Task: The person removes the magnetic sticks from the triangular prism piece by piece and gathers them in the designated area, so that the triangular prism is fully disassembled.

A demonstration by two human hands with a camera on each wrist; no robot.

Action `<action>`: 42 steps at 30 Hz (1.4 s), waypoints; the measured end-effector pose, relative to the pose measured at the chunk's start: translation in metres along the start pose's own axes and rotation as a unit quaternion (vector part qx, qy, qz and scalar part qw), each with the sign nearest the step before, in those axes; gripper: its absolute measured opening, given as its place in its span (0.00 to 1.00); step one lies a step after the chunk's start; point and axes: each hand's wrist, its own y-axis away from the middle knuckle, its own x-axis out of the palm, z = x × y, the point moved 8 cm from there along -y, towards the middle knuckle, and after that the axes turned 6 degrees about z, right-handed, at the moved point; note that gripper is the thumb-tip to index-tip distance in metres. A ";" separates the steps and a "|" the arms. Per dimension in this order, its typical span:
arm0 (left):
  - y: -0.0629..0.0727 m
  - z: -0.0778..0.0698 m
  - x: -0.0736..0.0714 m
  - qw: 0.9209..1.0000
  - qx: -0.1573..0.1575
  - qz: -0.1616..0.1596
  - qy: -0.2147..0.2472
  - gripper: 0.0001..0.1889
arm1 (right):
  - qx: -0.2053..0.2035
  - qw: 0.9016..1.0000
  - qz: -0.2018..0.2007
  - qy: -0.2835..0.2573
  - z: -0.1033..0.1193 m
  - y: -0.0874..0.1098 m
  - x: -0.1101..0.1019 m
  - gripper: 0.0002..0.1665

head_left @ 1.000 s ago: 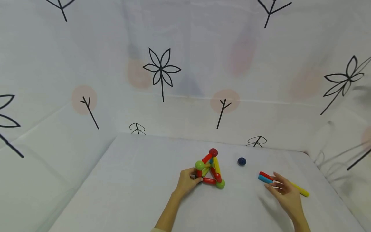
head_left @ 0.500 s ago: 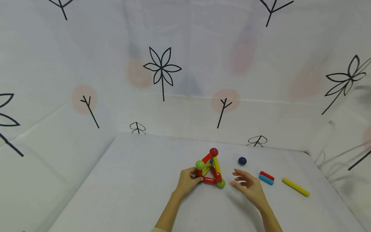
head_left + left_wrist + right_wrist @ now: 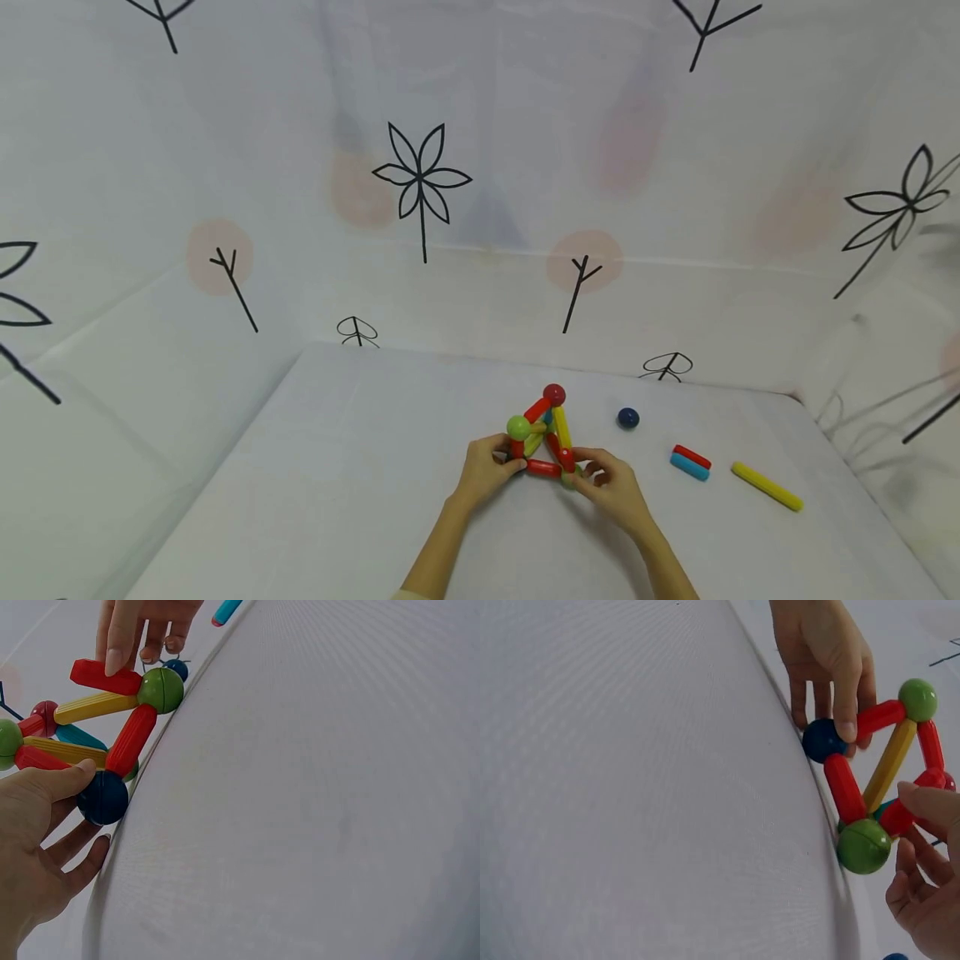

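Observation:
A frame of coloured rods and balls, like a magnetic stick-and-ball building toy (image 3: 543,468), stands on the white table. My left hand (image 3: 483,471) holds its near left corner, with the thumb at a dark blue ball (image 3: 103,797) where red rods meet. At the near right corner my right hand (image 3: 611,487) pinches a red rod (image 3: 105,676) between thumb and fingers. One end of that rod sits against the green ball (image 3: 864,846). A yellow rod (image 3: 562,427) slopes up to a red ball (image 3: 554,394) at the back, and another green ball (image 3: 518,427) tops the left side.
Right of the frame lies a loose dark blue ball (image 3: 628,418). Farther right are a short red rod (image 3: 692,456), a short blue rod (image 3: 689,467) beside it, and a longer yellow rod (image 3: 767,487). A patterned white cloth (image 3: 480,300) rises behind the table.
My right hand has travelled left from the loose rods to the frame and now pinches the red rod at its near right corner. My left hand keeps its hold.

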 end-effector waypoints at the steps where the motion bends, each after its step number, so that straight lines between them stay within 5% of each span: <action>1: 0.000 0.000 0.000 1.000 -0.001 0.000 0.000 0.13 | -0.004 1.000 -0.005 0.002 0.001 0.000 0.001 0.21; 9: 0.001 -0.001 -0.001 1.000 0.000 -0.005 -0.003 0.13 | -0.067 0.996 -0.043 0.039 0.013 -0.005 0.006 0.18; 19: 0.001 -0.002 0.000 1.000 0.003 -0.005 -0.001 0.13 | -0.084 0.992 -0.079 0.052 0.019 -0.004 0.003 0.15; 32: 0.002 -0.002 -0.001 1.000 -0.001 -0.004 0.001 0.13 | -0.004 0.997 -0.053 0.063 0.006 -0.003 -0.004 0.16; 42: 0.001 -0.002 -0.001 1.000 -0.004 -0.001 0.003 0.13 | 0.057 0.996 -0.062 -0.028 -0.015 0.002 -0.012 0.18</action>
